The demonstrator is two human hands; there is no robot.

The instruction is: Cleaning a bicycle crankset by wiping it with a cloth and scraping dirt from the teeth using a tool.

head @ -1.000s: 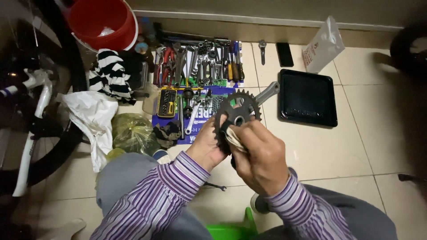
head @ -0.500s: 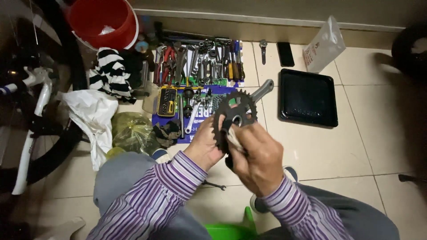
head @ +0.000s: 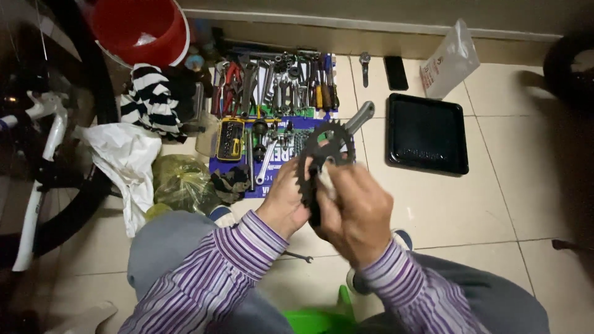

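— since a second ago the right hand [head: 359, 213] has slid lower over the toothed ring, and the grey arm now pokes out further up and to the right.

— what is it made of?

— a black metal chainring [head: 323, 148], flat, round, with pointed teeth, joined to a smooth grey crank arm [head: 360, 117]. it is held in the air above the floor, between both hands.

— and the hands?

— the left hand [head: 286, 201] is wrapped around the ring's lower left edge. the right hand is blurred, fingers curled, pinching a pale cloth [head: 327, 184] against the ring.

— what lies below?

— glossy cream floor tiles [head: 495, 204] with dark grout lines. a blue mat [head: 284, 133] bears wrenches, pliers and screwdrivers. just right of it sits a shallow black rectangular tray [head: 427, 133]. a red plastic bucket [head: 139, 28] stands at the wall, a striped black and white cloth [head: 151, 105] beside it, crumpled white plastic [head: 127, 164] nearer. a white bicycle frame [head: 43, 167] stands at the left.
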